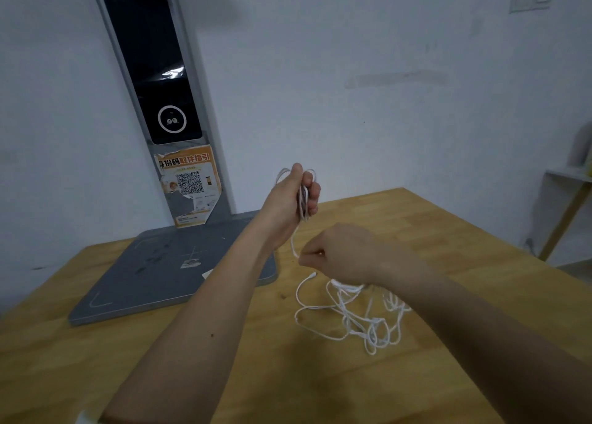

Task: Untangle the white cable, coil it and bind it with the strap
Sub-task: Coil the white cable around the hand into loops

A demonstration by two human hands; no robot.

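Left hand [293, 196] raised, grips finished loops so they stay stacked | right hand [333, 253] pinches feed strand to guide next wrap | white cable [355, 314] remainder tangled on table [432, 231] | strap not visible

Two bare forearms, no sleeves, watch or jewellery visible. Left hand [290, 196] and right hand [339, 253] ungloved. A small dark mole marks the left forearm [205, 311] near mid-length.
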